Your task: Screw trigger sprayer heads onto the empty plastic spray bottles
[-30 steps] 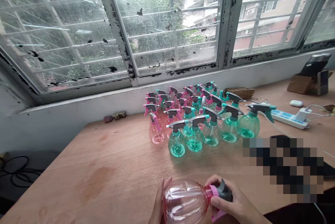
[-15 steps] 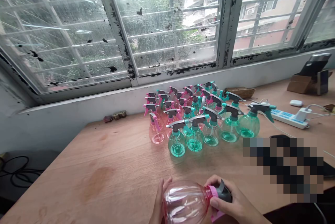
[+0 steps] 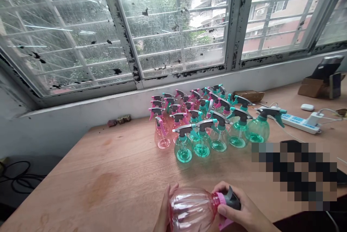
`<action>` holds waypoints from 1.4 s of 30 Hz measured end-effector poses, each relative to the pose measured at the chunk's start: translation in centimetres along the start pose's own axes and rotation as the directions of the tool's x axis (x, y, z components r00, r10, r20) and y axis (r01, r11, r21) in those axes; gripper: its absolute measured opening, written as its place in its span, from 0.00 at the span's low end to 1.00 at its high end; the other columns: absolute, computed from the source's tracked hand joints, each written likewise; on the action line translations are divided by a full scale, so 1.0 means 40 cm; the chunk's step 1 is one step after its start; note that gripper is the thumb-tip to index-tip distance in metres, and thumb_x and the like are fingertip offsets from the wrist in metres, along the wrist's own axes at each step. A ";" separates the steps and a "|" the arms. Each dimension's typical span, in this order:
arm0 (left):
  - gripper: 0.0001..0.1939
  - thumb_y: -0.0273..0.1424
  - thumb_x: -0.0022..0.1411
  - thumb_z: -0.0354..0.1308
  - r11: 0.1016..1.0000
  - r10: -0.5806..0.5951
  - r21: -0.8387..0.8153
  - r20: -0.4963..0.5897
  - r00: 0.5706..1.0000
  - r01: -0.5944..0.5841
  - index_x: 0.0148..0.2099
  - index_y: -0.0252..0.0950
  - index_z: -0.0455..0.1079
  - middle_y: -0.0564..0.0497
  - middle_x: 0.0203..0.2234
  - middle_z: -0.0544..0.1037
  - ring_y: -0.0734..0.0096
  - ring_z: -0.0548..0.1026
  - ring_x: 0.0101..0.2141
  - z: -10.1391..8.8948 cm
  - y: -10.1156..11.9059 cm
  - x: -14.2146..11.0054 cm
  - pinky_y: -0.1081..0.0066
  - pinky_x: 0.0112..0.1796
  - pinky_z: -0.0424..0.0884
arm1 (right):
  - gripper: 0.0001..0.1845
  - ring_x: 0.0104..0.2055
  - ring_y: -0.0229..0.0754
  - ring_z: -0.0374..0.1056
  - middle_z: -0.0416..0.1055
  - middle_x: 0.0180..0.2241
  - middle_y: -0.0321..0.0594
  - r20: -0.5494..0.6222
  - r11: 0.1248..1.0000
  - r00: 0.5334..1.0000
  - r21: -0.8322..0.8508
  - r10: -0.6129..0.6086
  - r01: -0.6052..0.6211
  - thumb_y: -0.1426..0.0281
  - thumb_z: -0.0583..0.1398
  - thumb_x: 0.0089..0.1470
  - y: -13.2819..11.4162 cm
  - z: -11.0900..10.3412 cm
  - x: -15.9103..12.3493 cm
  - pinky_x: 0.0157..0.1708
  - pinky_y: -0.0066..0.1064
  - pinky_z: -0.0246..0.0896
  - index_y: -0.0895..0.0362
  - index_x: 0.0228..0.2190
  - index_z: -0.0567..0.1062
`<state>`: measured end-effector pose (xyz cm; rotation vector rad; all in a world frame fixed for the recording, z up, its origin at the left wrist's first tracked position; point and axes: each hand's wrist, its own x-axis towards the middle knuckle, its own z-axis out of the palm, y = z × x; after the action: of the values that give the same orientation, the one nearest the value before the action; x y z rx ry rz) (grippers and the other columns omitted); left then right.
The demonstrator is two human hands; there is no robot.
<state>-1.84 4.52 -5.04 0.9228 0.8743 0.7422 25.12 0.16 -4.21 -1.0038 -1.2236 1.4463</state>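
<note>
A clear pink spray bottle (image 3: 191, 208) lies on its side between my hands at the near edge of the view, its neck pointing right. My left hand (image 3: 164, 206) holds it at the base, fingers along the far side; part of this hand is cut off by the frame. Around the pink collar and dark grey spray head (image 3: 230, 200), my right hand (image 3: 238, 206) is closed, thumb on the near side. Beyond them stand several upright spray bottles in a close group, pink ones (image 3: 163, 138) mostly at the left and green ones (image 3: 202, 147) in front and right.
The wooden table (image 3: 89, 159) runs back to a wall under dirty windows. At the right are a white power strip (image 3: 300, 123) with cables, a white case (image 3: 307, 107), a cardboard box (image 3: 310, 87) and a blurred-out area. Small blocks (image 3: 123, 119) sit by the wall.
Reflections on the held pink bottle have shifted slightly. Both hands keep nearly the same place and grip, and the standing bottles have not moved.
</note>
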 end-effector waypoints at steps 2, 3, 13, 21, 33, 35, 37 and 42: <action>0.46 0.63 0.61 0.50 0.998 -0.067 -0.014 -0.034 0.997 0.066 0.74 0.47 0.50 0.42 0.65 0.69 0.40 0.74 0.59 0.006 0.004 0.015 0.45 0.60 0.66 | 0.23 0.27 0.39 0.69 0.71 0.27 0.34 0.012 1.000 1.000 0.019 0.005 -0.006 0.52 0.71 0.50 0.004 -0.001 0.000 0.28 0.28 0.64 0.57 0.37 0.75; 0.47 0.65 0.60 0.48 0.996 -0.088 -0.020 -0.050 0.995 0.087 0.74 0.46 0.49 0.41 0.64 0.70 0.41 0.75 0.58 0.008 0.007 0.021 0.45 0.59 0.67 | 0.23 0.26 0.38 0.69 0.71 0.27 0.34 0.014 1.000 1.000 0.024 0.003 -0.003 0.53 0.71 0.50 0.005 -0.002 0.000 0.28 0.28 0.64 0.58 0.37 0.75; 0.42 0.61 0.64 0.49 1.000 -0.009 0.027 -0.028 1.000 0.010 0.72 0.47 0.54 0.43 0.62 0.73 0.42 0.72 0.60 -0.037 -0.017 0.013 0.46 0.60 0.67 | 0.23 0.28 0.37 0.66 0.71 0.29 0.34 -0.004 1.000 1.000 0.030 -0.002 0.002 0.53 0.71 0.49 0.001 0.003 0.000 0.28 0.26 0.64 0.59 0.37 0.76; 0.52 0.54 0.52 0.69 0.988 0.126 0.089 -0.004 0.992 -0.125 0.73 0.51 0.51 0.46 0.68 0.64 0.41 0.58 0.69 -0.042 -0.047 0.019 0.45 0.65 0.57 | 0.25 0.28 0.39 0.66 0.70 0.29 0.34 -0.011 1.000 1.000 -0.015 0.000 0.000 0.52 0.70 0.49 0.008 -0.001 0.001 0.28 0.30 0.65 0.58 0.38 0.75; 0.51 0.57 0.55 0.65 0.996 0.044 0.080 -0.137 0.990 -0.033 0.74 0.50 0.48 0.45 0.66 0.68 0.40 0.62 0.67 -0.032 -0.038 0.031 0.44 0.64 0.59 | 0.24 0.27 0.38 0.65 0.70 0.27 0.33 0.020 1.000 1.000 -0.005 -0.007 0.007 0.52 0.70 0.49 0.011 -0.002 0.005 0.27 0.28 0.62 0.58 0.38 0.75; 0.51 0.59 0.57 0.61 0.998 0.015 0.063 -0.156 0.988 -0.005 0.74 0.48 0.47 0.43 0.66 0.68 0.41 0.63 0.67 -0.026 -0.036 0.029 0.45 0.64 0.60 | 0.25 0.26 0.38 0.66 0.70 0.27 0.33 0.019 1.000 1.000 -0.003 -0.006 0.006 0.52 0.70 0.49 0.014 -0.002 0.006 0.27 0.29 0.63 0.58 0.38 0.74; 0.49 0.62 0.60 0.54 0.999 -0.003 0.041 -0.130 0.992 0.008 0.74 0.46 0.47 0.43 0.64 0.71 0.42 0.66 0.65 -0.016 -0.024 0.022 0.46 0.64 0.62 | 0.25 0.26 0.38 0.66 0.69 0.28 0.33 0.004 1.000 1.000 -0.004 -0.002 0.002 0.51 0.70 0.48 0.015 -0.001 0.005 0.27 0.29 0.64 0.58 0.37 0.75; 0.46 0.62 0.61 0.52 0.999 0.023 0.032 -0.088 0.996 -0.020 0.74 0.47 0.49 0.44 0.61 0.75 0.45 0.69 0.63 -0.004 0.004 -0.004 0.50 0.63 0.64 | 0.26 0.28 0.39 0.65 0.70 0.28 0.34 -0.032 0.999 0.999 -0.045 -0.025 0.024 0.50 0.71 0.47 0.007 0.002 0.002 0.28 0.29 0.64 0.57 0.36 0.77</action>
<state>-2.08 4.50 -4.92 0.9338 0.9571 0.7946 24.97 0.23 -4.46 -1.0351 -1.2455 1.3838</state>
